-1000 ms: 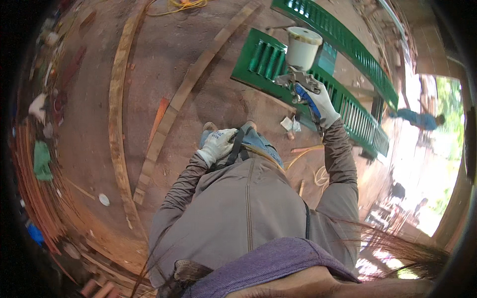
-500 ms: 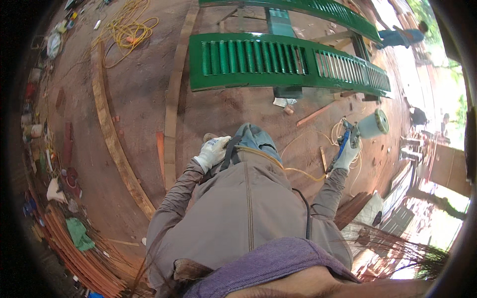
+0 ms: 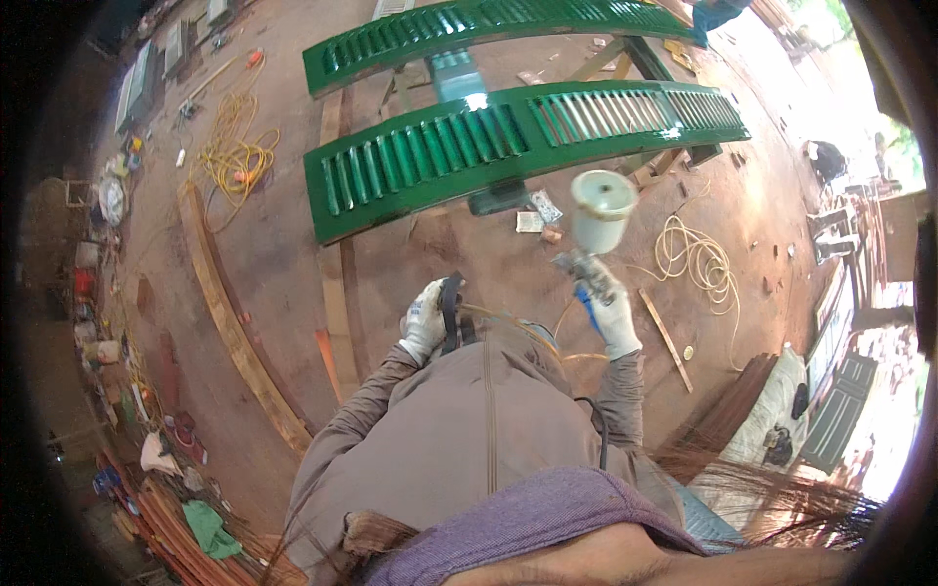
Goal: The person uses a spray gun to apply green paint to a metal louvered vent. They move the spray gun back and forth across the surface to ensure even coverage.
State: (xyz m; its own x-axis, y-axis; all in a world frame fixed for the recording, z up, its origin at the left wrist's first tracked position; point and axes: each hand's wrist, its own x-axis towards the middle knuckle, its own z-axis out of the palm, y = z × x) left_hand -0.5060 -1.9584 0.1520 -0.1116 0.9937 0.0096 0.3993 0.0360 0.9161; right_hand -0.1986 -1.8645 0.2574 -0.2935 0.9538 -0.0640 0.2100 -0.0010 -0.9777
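- Spray gun (image 3: 584, 271) with a blue handle, held just off the middle toward 3 o'clock, above the floor (image 3: 547, 283) and short of the nearer green panel.
- Whitish lidded paint cup (image 3: 600, 230) on top of the gun, toward 1 to 2 o'clock, upright with a slight lean.
- Right hand (image 3: 615, 324), in a white glove, reaching in from 4 o'clock; its fingers are wrapped around the gun's handle. Whether the trigger is squeezed, I cannot tell.
- Left hand (image 3: 423, 324), also gloved in white, near the middle toward 8 o'clock; its fingers are curled around a dark strap (image 3: 450, 311) at the waist.
- Yellowish hose (image 3: 583, 356) crossing from the waist toward the right forearm, at 4 o'clock.
- Nearer louvered green panel (image 3: 532, 146), glossy, lying raised off the floor from 11 to 2 o'clock, beyond the gun.
- Farther louvered green panel (image 3: 459, 37), beyond it and roughly alongside, at 12 o'clock.
- Pale coiled hose (image 3: 723, 283) on the floor at 3 o'clock, with a narrow wooden strip (image 3: 666, 340) lying near it at 4 o'clock.
- Long wooden plank (image 3: 230, 317) on the floor at 9 o'clock; tangled yellow cord (image 3: 237, 176) at 10 o'clock, near the plank's far end.
- Green cloth (image 3: 209, 530) at 8 o'clock, on stacked reddish wood strips (image 3: 161, 518).
- Grey-green panelled door (image 3: 842, 410) at 4 o'clock, beside a whitish sack (image 3: 757, 410).
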